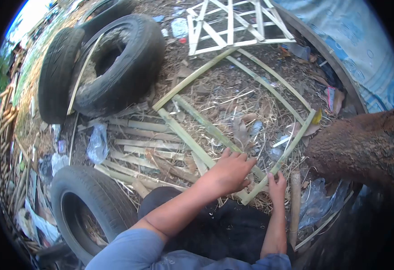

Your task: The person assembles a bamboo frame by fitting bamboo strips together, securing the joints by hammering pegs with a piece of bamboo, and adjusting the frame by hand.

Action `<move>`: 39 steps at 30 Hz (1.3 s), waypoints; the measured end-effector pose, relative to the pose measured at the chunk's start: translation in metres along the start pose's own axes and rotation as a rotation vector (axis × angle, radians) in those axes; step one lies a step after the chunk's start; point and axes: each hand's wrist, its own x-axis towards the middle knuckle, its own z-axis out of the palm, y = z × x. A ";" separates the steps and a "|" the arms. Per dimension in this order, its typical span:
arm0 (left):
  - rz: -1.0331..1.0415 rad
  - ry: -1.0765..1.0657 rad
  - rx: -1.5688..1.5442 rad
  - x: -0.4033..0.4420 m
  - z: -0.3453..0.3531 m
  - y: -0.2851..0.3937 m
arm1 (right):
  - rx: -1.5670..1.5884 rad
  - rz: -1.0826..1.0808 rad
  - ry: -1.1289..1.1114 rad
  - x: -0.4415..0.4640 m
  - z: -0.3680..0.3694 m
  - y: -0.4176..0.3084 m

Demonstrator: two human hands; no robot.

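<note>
A square frame of split bamboo strips (185,137) lies on the littered ground before me. My left hand (230,173) rests over the inner diagonal strip (206,123), its fingers spread across it near the frame's lower corner. With the fingers of my right hand (277,182) I pinch the right-hand strip (291,146) close to that same corner. A second inner strip (269,85) runs near the upper right side. The frame's top corner touches or nearly touches a finished-looking bamboo lattice (228,29).
Old tyres stand at the upper left (120,63) and lower left (86,207). Loose bamboo strips (147,135) lie left of the frame. A tree trunk (359,146) is at the right, with plastic bags (316,202) below it. Blue patterned sheeting (363,49) covers the upper right.
</note>
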 end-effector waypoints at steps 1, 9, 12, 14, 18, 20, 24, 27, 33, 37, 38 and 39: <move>-0.004 0.007 0.007 0.001 0.000 -0.002 | -0.019 0.020 -0.006 0.000 -0.002 -0.004; -0.121 0.342 -0.092 -0.053 -0.081 -0.034 | 0.050 0.100 -0.194 -0.039 -0.028 -0.030; -0.360 0.509 -0.003 -0.099 -0.113 -0.083 | 0.048 0.018 -0.218 -0.081 -0.054 -0.046; -0.460 0.470 0.024 -0.122 -0.114 -0.141 | 0.047 -0.035 -0.204 -0.116 -0.081 -0.041; -0.443 0.290 0.098 -0.156 -0.049 -0.288 | 0.165 0.119 -0.077 -0.169 -0.123 -0.011; -0.506 0.294 0.107 -0.169 -0.024 -0.331 | 0.218 0.205 0.006 -0.192 -0.127 0.003; -0.538 0.374 0.219 -0.172 -0.005 -0.368 | 0.341 0.181 0.139 -0.230 -0.115 0.005; -0.577 0.235 0.403 -0.162 -0.028 -0.354 | 0.277 0.134 0.159 -0.225 -0.106 0.005; -0.445 0.093 0.611 -0.180 -0.045 -0.348 | 0.224 0.112 0.139 -0.221 -0.102 0.012; -0.445 0.099 0.584 -0.210 -0.092 -0.317 | 0.328 0.059 0.191 -0.231 -0.102 0.010; -0.397 0.123 0.586 -0.220 -0.109 -0.300 | 0.349 0.059 0.203 -0.232 -0.101 0.011; -0.397 0.151 0.617 -0.229 -0.120 -0.290 | 0.374 0.043 0.218 -0.234 -0.100 0.013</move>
